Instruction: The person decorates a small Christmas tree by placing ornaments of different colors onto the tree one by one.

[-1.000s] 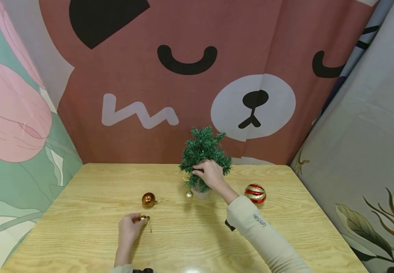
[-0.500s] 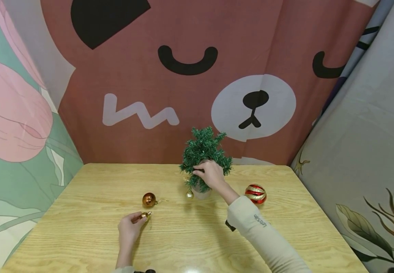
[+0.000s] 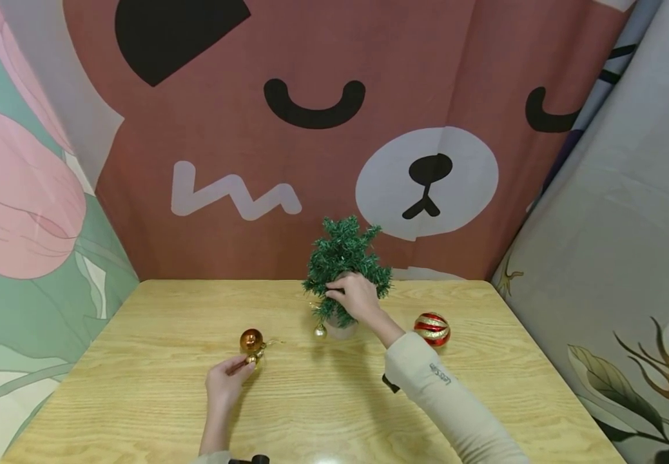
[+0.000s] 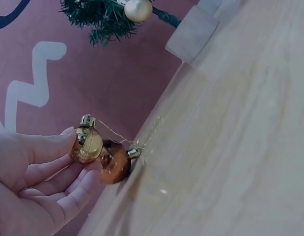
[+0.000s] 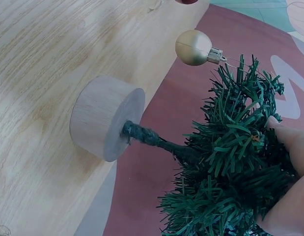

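- Two hands are working at once. The left hand [image 3: 225,381] is pinching a small gold bauble [image 4: 87,143] between thumb and fingertips, cap up, thread trailing toward the table.
- That bauble is sitting right against a copper bauble [image 3: 251,339] resting on the table [image 3: 137,386]; from the left wrist view the two look to be touching, and their threads are crossing.
- The right hand [image 3: 358,295] is closing its fingers round the lower branches of a little green tree [image 3: 343,258], steadying it on its round wooden base [image 5: 106,118].
- One pale gold bauble [image 5: 193,47] is already hanging from a low branch on the tree's left side.
- Judgement: lifting the held bauble straight up first should free its thread from the copper one; keeping the loop open and the tree held firm should make hooking easier.
- A red and gold striped bauble [image 3: 432,328] is lying right of the tree, apart from the right forearm.
- Open tabletop is lying between the left hand and the tree, giving a clean path.
- The tree is standing near the table's far edge, close to the hanging bear cloth [image 3: 311,161]; little room behind it.
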Motion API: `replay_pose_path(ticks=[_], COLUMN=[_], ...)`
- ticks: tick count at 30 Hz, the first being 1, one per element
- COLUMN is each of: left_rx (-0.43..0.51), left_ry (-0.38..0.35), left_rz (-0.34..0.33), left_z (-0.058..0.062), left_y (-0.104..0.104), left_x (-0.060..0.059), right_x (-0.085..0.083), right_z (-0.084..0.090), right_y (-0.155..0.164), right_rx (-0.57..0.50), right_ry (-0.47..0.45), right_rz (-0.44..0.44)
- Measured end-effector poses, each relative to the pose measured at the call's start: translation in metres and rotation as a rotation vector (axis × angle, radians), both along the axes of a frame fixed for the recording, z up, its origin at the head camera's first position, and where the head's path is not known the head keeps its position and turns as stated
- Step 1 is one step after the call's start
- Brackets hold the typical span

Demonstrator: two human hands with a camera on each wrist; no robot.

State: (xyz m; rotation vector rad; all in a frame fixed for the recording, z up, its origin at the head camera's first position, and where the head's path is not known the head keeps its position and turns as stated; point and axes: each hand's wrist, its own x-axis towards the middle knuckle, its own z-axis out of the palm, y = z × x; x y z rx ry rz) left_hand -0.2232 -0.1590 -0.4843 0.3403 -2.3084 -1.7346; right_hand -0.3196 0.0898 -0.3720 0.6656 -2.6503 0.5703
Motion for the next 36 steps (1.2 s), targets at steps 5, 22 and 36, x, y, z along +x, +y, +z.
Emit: replay_pose_path(ticks=[5,22,36], left_rx=[0.02,-0.089,-0.054], left_ry=[0.022,0.105,0.201], left_rz=[0.005,-0.02,-0.058], left_z=[0.007,0.03,0.045], left_y=[0.006,0.024,0.035], left_x=[0.0,-0.005,-0.014], right_x=[0.001,0.001,0.0], right_z=[0.0,0.001,0.0], right_y=[-0.001,-0.001,0.001], right_rx=[-0.014,-0.011,-0.017], right_ry=[0.004,0.009,0.013], right_rz=[0.017,0.006,0.018])
